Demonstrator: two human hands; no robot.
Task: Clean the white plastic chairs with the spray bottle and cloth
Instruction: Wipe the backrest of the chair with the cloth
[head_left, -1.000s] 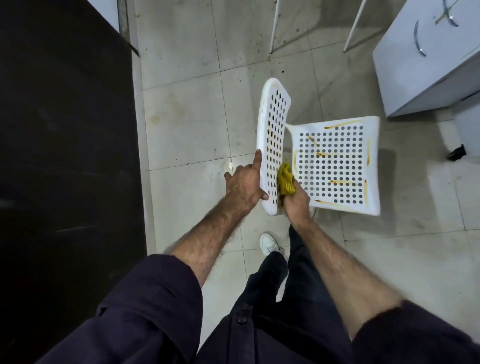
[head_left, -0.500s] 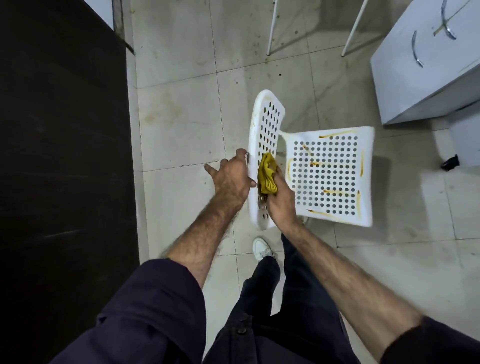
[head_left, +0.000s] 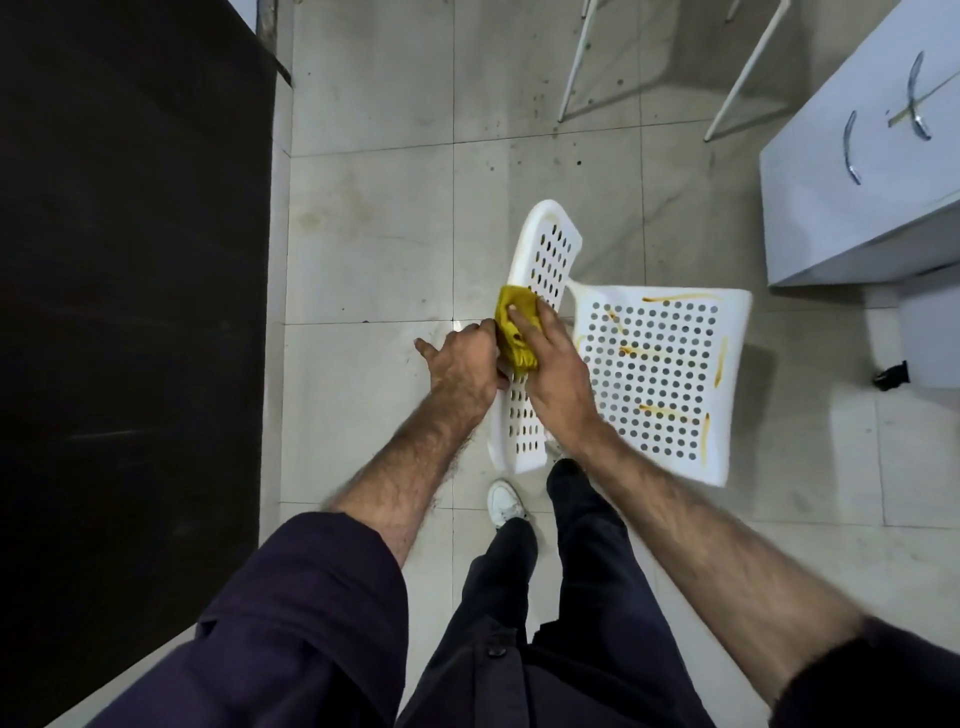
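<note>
A white perforated plastic chair (head_left: 660, 364) stands on the tiled floor, its seat streaked with yellow-brown marks. Its backrest (head_left: 545, 260) rises at the seat's left side. My right hand (head_left: 556, 364) presses a yellow cloth (head_left: 514, 327) against the backrest's top edge, fingers curled over the cloth. My left hand (head_left: 462, 364) grips the backrest's outer edge just beside the cloth. No spray bottle is in view.
A dark table top (head_left: 130, 312) fills the left side. A grey cabinet (head_left: 857, 171) with metal handles stands at the upper right, a small black object (head_left: 891, 375) on the floor below it. White legs of another chair (head_left: 576, 62) show at the top. My white shoe (head_left: 504, 501) is near the chair.
My right hand has carried the cloth up from the backrest's inner face onto its top edge. My left hand has shifted along the backrest's edge and stays beside the cloth.
</note>
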